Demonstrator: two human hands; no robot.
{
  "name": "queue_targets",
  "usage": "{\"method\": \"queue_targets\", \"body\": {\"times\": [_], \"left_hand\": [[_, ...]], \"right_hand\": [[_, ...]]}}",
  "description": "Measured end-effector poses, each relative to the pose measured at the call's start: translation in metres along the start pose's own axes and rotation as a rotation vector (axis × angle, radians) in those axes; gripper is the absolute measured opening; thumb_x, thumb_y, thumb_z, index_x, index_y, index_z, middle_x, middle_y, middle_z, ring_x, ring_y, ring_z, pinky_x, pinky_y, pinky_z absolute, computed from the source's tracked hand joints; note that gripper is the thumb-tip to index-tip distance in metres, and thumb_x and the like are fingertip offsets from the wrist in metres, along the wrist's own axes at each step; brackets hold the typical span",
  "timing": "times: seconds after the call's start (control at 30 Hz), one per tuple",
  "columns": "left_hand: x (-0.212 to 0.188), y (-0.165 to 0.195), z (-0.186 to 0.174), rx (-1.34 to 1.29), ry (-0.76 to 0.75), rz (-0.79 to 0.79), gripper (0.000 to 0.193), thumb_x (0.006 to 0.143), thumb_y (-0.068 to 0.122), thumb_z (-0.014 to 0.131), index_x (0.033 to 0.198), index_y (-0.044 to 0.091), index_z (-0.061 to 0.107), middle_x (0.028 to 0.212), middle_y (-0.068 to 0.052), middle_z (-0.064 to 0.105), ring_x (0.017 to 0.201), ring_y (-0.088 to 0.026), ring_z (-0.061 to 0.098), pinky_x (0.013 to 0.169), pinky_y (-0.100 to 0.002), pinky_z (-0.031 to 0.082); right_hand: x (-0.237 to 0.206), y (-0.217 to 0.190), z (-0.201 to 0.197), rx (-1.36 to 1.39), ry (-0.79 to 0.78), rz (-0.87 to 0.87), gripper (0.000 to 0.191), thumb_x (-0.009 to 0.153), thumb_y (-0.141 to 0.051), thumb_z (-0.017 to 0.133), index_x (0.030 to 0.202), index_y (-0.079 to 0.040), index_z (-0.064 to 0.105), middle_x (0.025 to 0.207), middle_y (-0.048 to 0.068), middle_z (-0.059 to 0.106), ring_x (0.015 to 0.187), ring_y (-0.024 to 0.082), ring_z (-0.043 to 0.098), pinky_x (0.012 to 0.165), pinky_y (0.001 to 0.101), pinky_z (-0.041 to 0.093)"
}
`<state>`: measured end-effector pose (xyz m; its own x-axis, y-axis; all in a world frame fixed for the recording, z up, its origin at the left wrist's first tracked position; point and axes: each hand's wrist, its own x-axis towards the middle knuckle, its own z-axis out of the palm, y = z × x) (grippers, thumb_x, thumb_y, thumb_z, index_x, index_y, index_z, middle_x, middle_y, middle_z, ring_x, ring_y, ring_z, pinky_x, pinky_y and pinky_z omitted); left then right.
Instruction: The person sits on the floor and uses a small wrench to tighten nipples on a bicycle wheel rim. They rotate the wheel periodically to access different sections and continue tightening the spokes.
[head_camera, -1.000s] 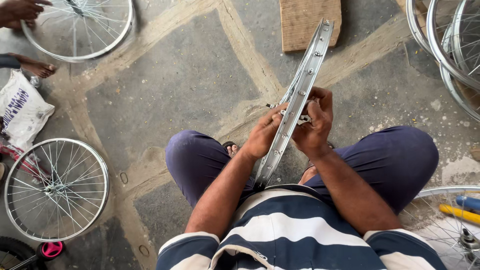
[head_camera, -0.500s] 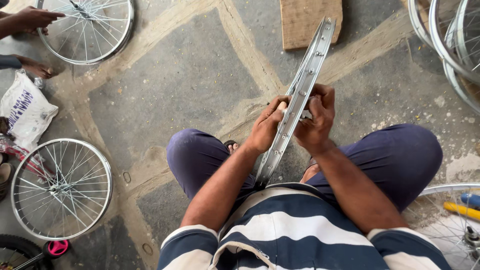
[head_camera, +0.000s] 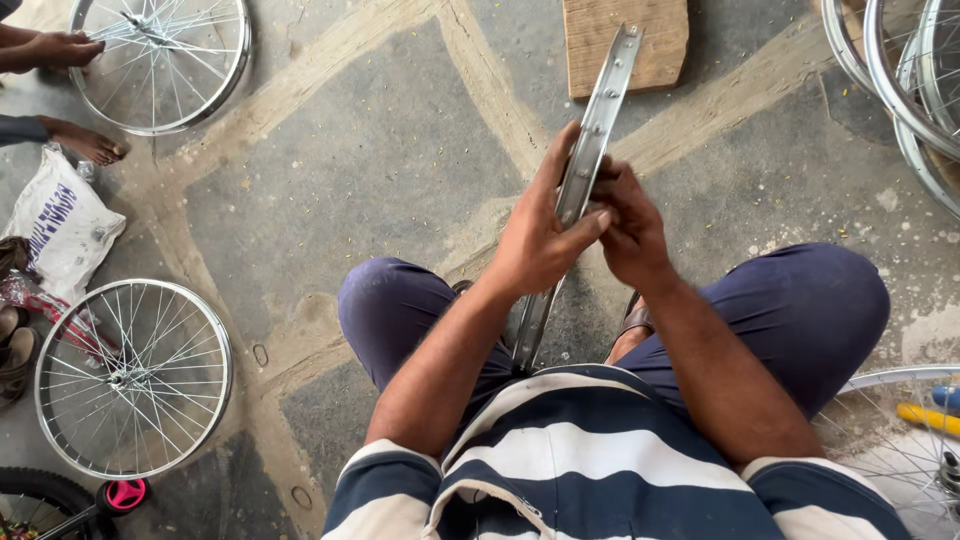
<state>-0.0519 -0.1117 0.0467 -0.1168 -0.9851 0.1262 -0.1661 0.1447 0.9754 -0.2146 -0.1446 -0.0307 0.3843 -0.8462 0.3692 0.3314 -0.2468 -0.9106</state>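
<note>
The rim stands between both knees, a wooden board seemingly behind it, spoked wheels lying left.

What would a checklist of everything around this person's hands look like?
Surface: stone floor, grey slabs with pale joints.
Job's things: bare metal wheel rim held on edge, lower end near the striped shirt.
Clutter: spoked wheel at left, another wheel top left, wooden block, white bag, stacked rims at right, pink pedal.
Grippers: left hand and right hand both clasp the rim.
Cables: nothing seen.
Surroundings: another person's hand and bare foot top left.
</note>
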Motion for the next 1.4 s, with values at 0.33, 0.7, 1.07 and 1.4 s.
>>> {"method": "queue_targets", "body": {"times": [0.33, 0.7, 1.07, 1.4], "left_hand": [[-0.062, -0.019, -0.005, 0.240, 0.096, 0.040, 0.092, 0.093, 0.015, 0.072, 0.167, 0.005, 0.017, 0.160, -0.027, 0.036, 0.152, -0.041, 0.038, 0.128, -0.053, 0.034], [-0.073, -0.026, -0.001, 0.166, 0.085, 0.056, 0.090, 0.104, 0.050, 0.063, 0.167, 0.005, 0.018, 0.168, -0.025, 0.022, 0.160, -0.041, 0.026, 0.132, -0.055, 0.032], [-0.071, -0.023, 0.003, 0.134, 0.056, 0.059, 0.089, 0.103, 0.052, 0.063, 0.167, 0.007, 0.018, 0.167, -0.026, 0.022, 0.161, -0.042, 0.026, 0.131, -0.055, 0.033], [-0.072, -0.024, 0.004, 0.203, 0.082, 0.087, 0.087, 0.105, 0.050, 0.063, 0.168, 0.009, 0.019, 0.171, -0.026, 0.015, 0.163, -0.046, 0.021, 0.130, -0.059, 0.034]], "right_hand": [[-0.024, 0.021, -0.013, 0.015, -0.096, 0.155, 0.023, 0.105, -0.009, 0.069, 0.126, 0.001, 0.066, 0.131, 0.012, 0.067, 0.117, 0.015, 0.065, 0.100, 0.0307, 0.056], [-0.016, 0.032, -0.008, 0.221, -0.256, 0.186, 0.051, 0.095, -0.005, 0.075, 0.142, 0.001, 0.056, 0.133, 0.015, 0.067, 0.126, 0.022, 0.066, 0.112, 0.0368, 0.056], [-0.010, 0.008, 0.025, -0.767, 0.087, -0.413, 0.023, 0.078, -0.007, 0.084, 0.086, -0.001, 0.063, 0.096, 0.016, 0.072, 0.087, 0.023, 0.072, 0.071, 0.0364, 0.058], [0.011, -0.002, -0.027, 0.260, -0.323, 0.536, 0.044, 0.091, -0.002, 0.074, 0.134, -0.001, 0.065, 0.122, 0.012, 0.072, 0.111, 0.017, 0.069, 0.093, 0.0317, 0.059]]}}
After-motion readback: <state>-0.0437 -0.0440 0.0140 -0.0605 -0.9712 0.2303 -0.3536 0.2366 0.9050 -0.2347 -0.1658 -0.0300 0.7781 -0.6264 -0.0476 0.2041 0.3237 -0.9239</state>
